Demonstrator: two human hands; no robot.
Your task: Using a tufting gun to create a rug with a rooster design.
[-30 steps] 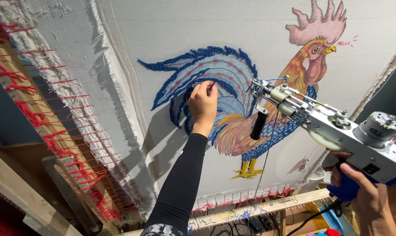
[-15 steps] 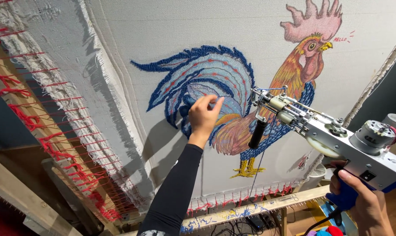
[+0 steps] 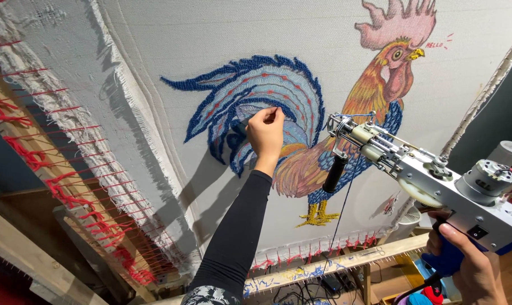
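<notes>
A white cloth is stretched on a wooden frame and carries a tufted rooster with a blue tail, orange body and pink comb. My left hand, on a black-sleeved arm, pinches at the blue tail yarn with thumb and fingertips together. My right hand grips the blue handle of a grey metal tufting gun. The gun's needle end points at the rooster's body, slightly off the cloth. A dark yarn strand hangs below the gun's front.
Red yarn lacing ties the frayed cloth edge to the wooden frame on the left. Cables and coloured yarn lie on the floor under the lower bar. A dark wall stands at the right.
My left hand has shifted slightly up on the blue tail and closed into a pinch. The gun has stayed near the rooster's body; the view has drifted a little.
</notes>
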